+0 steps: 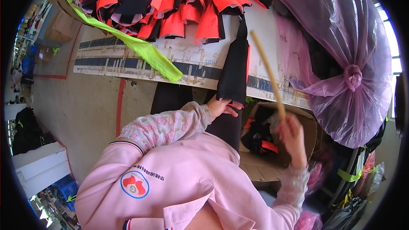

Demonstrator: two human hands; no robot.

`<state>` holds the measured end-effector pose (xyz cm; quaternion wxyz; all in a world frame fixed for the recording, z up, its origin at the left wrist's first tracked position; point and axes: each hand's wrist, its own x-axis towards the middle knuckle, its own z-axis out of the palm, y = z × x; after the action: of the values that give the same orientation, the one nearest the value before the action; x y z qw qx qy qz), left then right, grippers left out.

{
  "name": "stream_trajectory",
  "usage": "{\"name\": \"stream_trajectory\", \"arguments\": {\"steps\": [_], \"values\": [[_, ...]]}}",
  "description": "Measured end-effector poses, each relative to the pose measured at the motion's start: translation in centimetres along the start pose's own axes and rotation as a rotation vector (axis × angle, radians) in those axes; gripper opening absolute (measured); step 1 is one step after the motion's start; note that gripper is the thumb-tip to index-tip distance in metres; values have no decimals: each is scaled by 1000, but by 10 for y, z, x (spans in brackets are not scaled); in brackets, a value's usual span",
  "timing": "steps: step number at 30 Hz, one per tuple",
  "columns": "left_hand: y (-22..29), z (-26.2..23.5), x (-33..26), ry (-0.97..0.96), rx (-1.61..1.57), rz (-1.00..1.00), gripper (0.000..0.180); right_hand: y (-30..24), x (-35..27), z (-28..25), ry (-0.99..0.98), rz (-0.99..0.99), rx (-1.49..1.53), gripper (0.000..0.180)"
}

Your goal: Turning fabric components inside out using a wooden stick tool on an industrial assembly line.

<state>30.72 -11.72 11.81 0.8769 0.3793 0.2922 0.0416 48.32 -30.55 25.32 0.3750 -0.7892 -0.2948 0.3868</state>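
My left hand [220, 107] is closed on the lower end of a black fabric tube [233, 66] with an orange side, which hangs over the table's front edge. The tube's narrow top reaches up toward the pile of orange and black fabric pieces [187, 10]. In my right hand [292, 135] is a thin wooden stick [267, 68], gripped at its lower end. The stick slants up and to the left over the table, its tip beside the tube and apart from it. My right hand is slightly blurred.
The white table [140, 61] carries the pile and a lime-green strip [147, 53] that hangs past its edge. A large, knotted purple plastic bag [341, 59] bulges at the right. Below the table stands a cardboard box [260, 168] holding black and orange pieces.
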Motion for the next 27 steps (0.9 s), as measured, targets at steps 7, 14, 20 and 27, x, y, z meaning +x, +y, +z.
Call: {"name": "stream_trajectory", "arguments": {"steps": [7,14,20,27], "values": [[-26,-7,15,27,-7,84,27,71,-125,24,-323,494,250,18],[-24,-3,11,28,31,70,29,65,-95,74,-138,268,147,15],[-31,6,16,141,185,48,27,22,-15,113,90,58,-136,14],[-29,11,16,269,244,-7,20,17,30,142,-22,88,219,16]]}}
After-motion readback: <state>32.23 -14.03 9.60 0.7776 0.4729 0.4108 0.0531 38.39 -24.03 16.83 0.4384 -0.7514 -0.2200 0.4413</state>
